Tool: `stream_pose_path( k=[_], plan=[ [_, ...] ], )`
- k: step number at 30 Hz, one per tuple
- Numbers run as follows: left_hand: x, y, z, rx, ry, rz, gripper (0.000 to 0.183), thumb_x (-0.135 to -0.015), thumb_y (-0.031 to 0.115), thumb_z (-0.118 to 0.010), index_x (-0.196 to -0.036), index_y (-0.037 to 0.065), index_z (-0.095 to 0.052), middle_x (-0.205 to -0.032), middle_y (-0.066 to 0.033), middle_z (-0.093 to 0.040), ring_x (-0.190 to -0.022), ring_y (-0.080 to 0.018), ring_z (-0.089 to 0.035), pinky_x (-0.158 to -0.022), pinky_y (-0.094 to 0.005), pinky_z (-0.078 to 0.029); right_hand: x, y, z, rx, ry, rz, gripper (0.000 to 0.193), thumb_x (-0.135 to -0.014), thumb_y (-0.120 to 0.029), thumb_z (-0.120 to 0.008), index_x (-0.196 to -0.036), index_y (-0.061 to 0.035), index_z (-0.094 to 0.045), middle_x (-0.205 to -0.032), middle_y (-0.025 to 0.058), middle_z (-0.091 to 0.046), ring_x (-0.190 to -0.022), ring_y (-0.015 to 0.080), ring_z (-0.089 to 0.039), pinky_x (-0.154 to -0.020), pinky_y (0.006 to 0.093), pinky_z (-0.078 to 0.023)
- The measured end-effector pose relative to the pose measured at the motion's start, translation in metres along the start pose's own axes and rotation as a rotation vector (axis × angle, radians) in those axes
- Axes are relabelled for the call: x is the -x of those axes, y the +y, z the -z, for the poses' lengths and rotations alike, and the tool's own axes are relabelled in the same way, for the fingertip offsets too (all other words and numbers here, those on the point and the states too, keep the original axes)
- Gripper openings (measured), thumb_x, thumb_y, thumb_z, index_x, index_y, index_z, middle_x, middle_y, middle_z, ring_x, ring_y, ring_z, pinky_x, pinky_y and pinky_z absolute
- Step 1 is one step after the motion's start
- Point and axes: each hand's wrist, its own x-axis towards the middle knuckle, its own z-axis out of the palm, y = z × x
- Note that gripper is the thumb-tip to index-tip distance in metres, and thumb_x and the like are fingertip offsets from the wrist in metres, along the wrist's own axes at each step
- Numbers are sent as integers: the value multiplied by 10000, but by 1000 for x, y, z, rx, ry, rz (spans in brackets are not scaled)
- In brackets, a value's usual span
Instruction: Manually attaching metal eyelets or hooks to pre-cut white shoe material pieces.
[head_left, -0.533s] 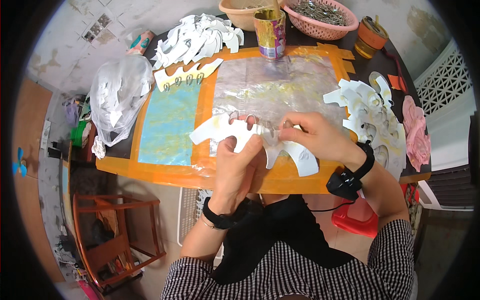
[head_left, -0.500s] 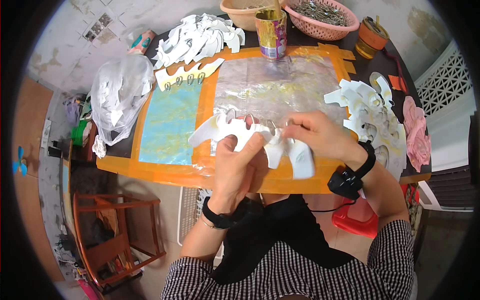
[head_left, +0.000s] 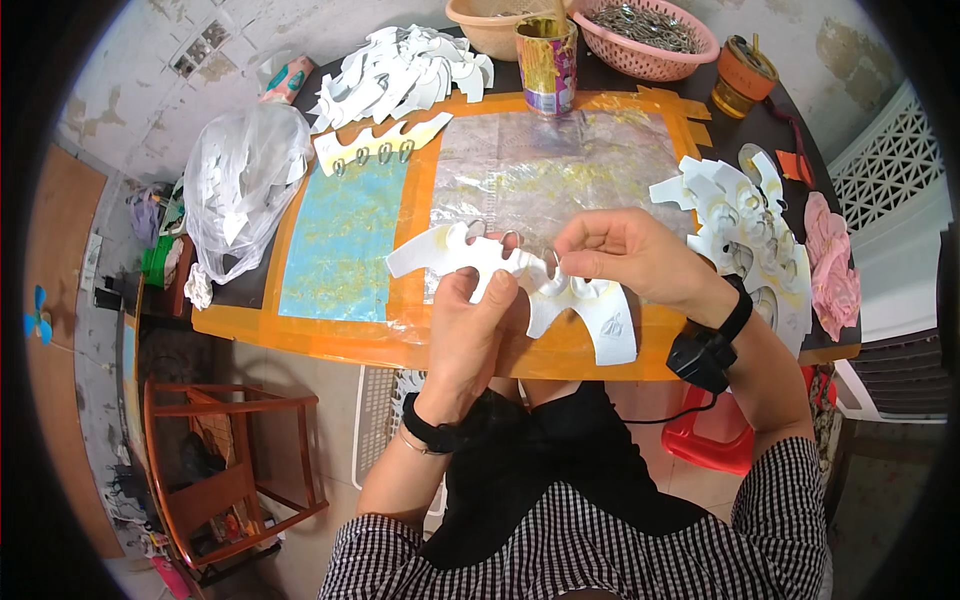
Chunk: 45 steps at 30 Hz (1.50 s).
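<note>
Over the near edge of the table, a white scalloped cut-out piece (head_left: 425, 249) is held up, with several metal rings (head_left: 477, 230) set along its far edge. My left hand (head_left: 463, 335) grips it near the middle, thumb on top. Thumb and fingers of my right hand (head_left: 630, 258) are pinched round a metal ring (head_left: 556, 262) at the piece's right part; the fingertips partly hide it. A similar cut-out with yellow glue and several metal rings (head_left: 385, 152) lies beyond, on the blue sheet's far edge.
White cut-outs (head_left: 400, 75) are heaped at the back left, beside a plastic bag (head_left: 245, 190). A glue-smeared can (head_left: 547, 70) stands before a pink basket of metal pieces (head_left: 650, 40). At right lie glued cut-outs (head_left: 750, 225) and a pink cloth (head_left: 830, 265).
The white piece has turned slightly, its right end swinging lower and to the right. My right hand has shifted a little left and its fingers have moved along the piece's far edge.
</note>
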Motion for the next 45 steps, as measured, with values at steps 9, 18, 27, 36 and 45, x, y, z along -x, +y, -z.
stream_pose_path(
  k=[9,18,27,36,45],
  plan=[
    [-2,7,-16,-370,-38,-65,624,-809,16,-806,-1343,7,-483,-1276,-102,-584,-1099,-169,-581,-957,-329,-515,2,3,-9,35,115,97,142,-973,-131,-647,-1002,8,-643,-910,-3,-655,-844,51,-589,-773,235,-486],
    [-4,-10,-20,-404,-37,-230,593,-838,-44,-745,-1353,37,-463,-1361,-111,-494,-1120,-180,-549,-945,-346,-529,5,3,-15,224,265,126,160,-981,-150,-622,-940,5,-624,-789,-37,-569,-725,35,-489,-646,217,-410],
    [-11,-4,-24,-239,-57,-2,466,-877,38,-739,-1276,-26,-508,-1165,-83,-596,-936,-123,-593,-869,-273,-496,4,1,-9,18,285,137,172,-979,-174,-633,-961,-3,-645,-855,-32,-614,-806,35,-545,-727,218,-446],
    [-14,9,-8,-93,-159,121,342,-1009,343,-602,-1169,40,-601,-1088,-33,-658,-879,-114,-621,-743,-259,-525,2,4,-6,34,250,102,169,-984,-174,-628,-986,-5,-643,-877,-29,-617,-807,35,-554,-741,213,-458],
    [-14,10,-17,-69,-18,1,296,-997,293,-639,-1122,24,-644,-1029,-57,-674,-815,-128,-623,-695,-277,-520,5,-5,-9,-70,158,-24,617,-1035,-568,-383,-1026,-3,-630,-916,21,-623,-740,85,-598,-669,237,-526]
  ],
)
